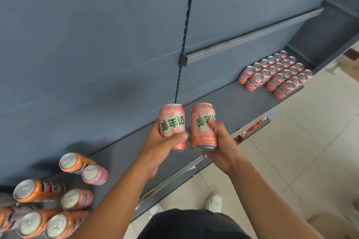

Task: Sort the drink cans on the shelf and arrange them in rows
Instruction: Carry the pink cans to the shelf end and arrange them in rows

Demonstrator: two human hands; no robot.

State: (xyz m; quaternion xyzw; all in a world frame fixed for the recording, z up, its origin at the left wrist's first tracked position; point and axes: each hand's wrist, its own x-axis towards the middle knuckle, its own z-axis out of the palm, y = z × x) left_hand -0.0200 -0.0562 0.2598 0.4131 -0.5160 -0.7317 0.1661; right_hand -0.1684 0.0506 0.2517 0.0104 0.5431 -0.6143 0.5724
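My left hand (162, 144) grips a pink drink can (172, 120) with green lettering, held upright above the grey shelf (223, 110). Right beside it my right hand (220, 141) grips a second pink can (203, 122) of the same kind. The two cans are almost touching. At the far right of the shelf stand several pink cans in neat rows (275, 73). At the lower left is a loose group of orange cans (37, 190) mixed with two pink cans (76, 199).
The shelf's back panel (97, 44) is blue-grey, with a slotted upright (184, 44) in the middle and an upper shelf (272, 31) at the right. Pale floor tiles (291, 151) lie to the right. My white shoes (213, 203) show below the shelf edge.
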